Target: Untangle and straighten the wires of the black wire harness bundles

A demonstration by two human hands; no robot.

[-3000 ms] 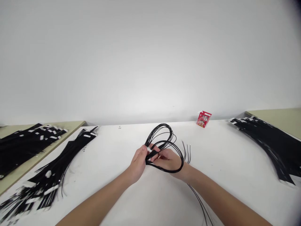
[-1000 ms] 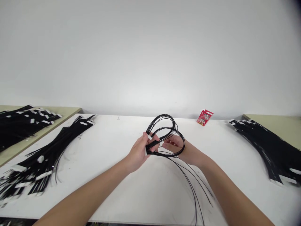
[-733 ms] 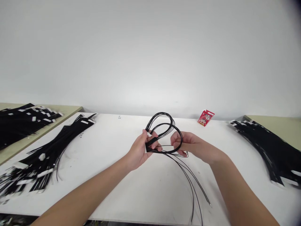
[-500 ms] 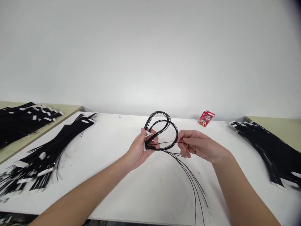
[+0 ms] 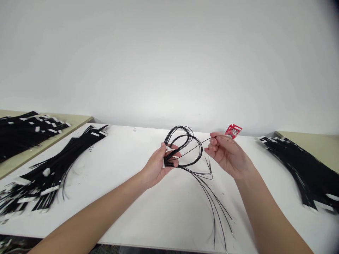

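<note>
Near the middle of the view, my left hand (image 5: 159, 162) is closed around a looped bundle of thin black wires (image 5: 200, 150), gripping it at its white connectors (image 5: 164, 162). Two overlapping loops stand out to the right of that hand. Loose wire ends (image 5: 209, 190) hang from the bundle down toward the table's front edge. To the right, my right hand (image 5: 227, 151) pinches a single black wire (image 5: 194, 147), which runs taut from the left hand across the loops. The far end of this wire is hidden by the fingers.
A red packet (image 5: 233, 130) lies behind my right hand on the white table (image 5: 127, 211). Bundles of black wires with white connectors lie at left (image 5: 60, 155), on the far-left beige board (image 5: 79, 123), and at right (image 5: 304, 165). A pale wall stands behind.
My right hand has moved up and right, drawing one wire out straighter across the loops. Other wire ends near it now hang free with a bend. My left hand has barely moved.
</note>
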